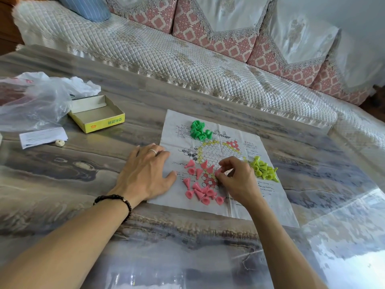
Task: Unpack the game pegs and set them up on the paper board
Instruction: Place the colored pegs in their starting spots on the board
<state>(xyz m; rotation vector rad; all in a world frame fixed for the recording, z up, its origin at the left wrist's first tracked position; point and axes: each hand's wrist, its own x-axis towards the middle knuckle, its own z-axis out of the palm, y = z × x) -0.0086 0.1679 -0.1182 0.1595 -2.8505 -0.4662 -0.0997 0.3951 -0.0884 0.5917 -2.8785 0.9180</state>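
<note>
A creased paper board point(266, 197) with a printed star grid lies on the marble table. Several pink pegs point(200, 190) lie loose on its near part, a heap of green pegs point(199, 130) at its far edge, and yellow-green pegs point(263, 168) on its right. My left hand point(145, 174) rests flat, fingers spread, on the board's left edge. My right hand point(237, 178) hovers over the near red corner of the grid, fingertips pinched on a pink peg point(217, 173).
An open yellow cardboard box point(98, 119) sits at the far left beside a crumpled clear plastic bag point(35, 101), a folded paper slip point(43, 136) and a small white object point(59, 142). A quilted sofa point(166, 55) runs behind the table.
</note>
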